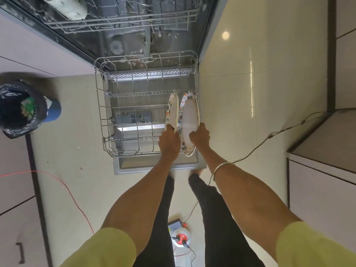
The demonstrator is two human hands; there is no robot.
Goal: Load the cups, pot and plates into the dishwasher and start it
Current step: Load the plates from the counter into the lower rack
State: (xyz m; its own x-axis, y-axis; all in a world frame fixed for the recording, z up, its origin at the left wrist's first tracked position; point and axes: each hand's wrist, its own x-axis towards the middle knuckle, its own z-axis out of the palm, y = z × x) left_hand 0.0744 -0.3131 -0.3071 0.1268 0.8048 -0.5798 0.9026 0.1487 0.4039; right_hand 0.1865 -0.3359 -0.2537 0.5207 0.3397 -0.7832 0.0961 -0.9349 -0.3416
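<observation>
The dishwasher's lower rack is pulled out over the open door. Two white plates with coloured rims stand on edge at the rack's right side. My left hand grips the near edge of the left plate. My right hand grips the near edge of the right plate, which is the bigger in view. The upper rack sticks out of the dishwasher above, with a white object in it at the far left.
A bin with a black bag stands on the floor to the left. Cabinets line both sides. A black cable runs across the floor on the right, a red wire on the left. A white and red device lies between my legs.
</observation>
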